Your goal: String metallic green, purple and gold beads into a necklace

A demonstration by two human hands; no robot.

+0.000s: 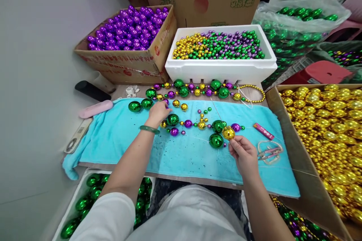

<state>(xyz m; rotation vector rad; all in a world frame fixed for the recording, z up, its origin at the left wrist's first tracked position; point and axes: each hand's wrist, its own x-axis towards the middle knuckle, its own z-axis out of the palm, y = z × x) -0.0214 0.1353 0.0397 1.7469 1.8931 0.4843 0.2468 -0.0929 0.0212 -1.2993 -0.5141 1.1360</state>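
Note:
My right hand (245, 155) pinches a large gold ball (228, 133) at the end of a bead strand (195, 124) of green, purple and gold balls lying across a turquoise towel (183, 154). A big green ball (216, 141) lies just left of it. My left hand (158, 113), with a green bangle on the wrist, reaches over the strand's left end with its fingers closed on small purple and gold beads (166, 102). Two loose green balls (140, 104) sit further left.
A finished bead string (198, 90) lies behind the towel. A white foam box (220, 69) holds mixed small beads, a cardboard box (127, 30) purple balls, a box (325, 128) at right gold balls, a tray (93, 196) at lower left green balls. A pink lighter (263, 131) and scissors (268, 152) rest on the towel.

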